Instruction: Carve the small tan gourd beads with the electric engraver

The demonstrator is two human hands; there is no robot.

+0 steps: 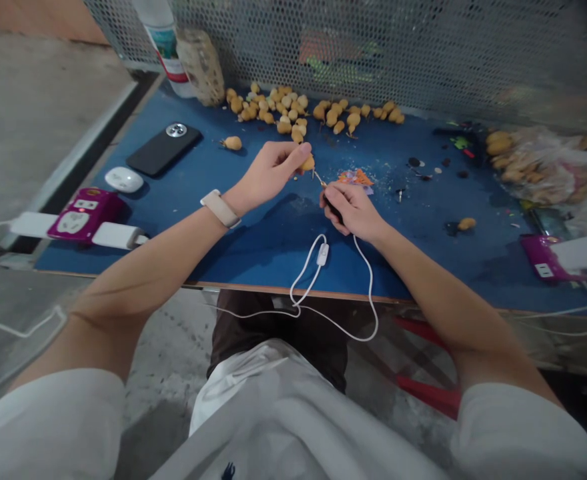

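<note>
My left hand [271, 170] pinches a small tan gourd-shaped piece [308, 163] above the blue table [253, 233]. My right hand [349, 208] is closed round a dark corded tool [332, 207] whose thin metal tip [318, 177] touches the piece. The tool's white cord [323, 280] with an inline switch hangs over the table's front edge. A pale watch sits on my left wrist.
A heap of tan pieces [283, 110] lies at the back by a mesh screen [373, 47], one loose piece [232, 142] at left. A black phone [163, 148], a white case [124, 179] and a purple power strip [81, 215] lie left. Plastic bags [538, 163] and another purple strip [543, 261] lie right.
</note>
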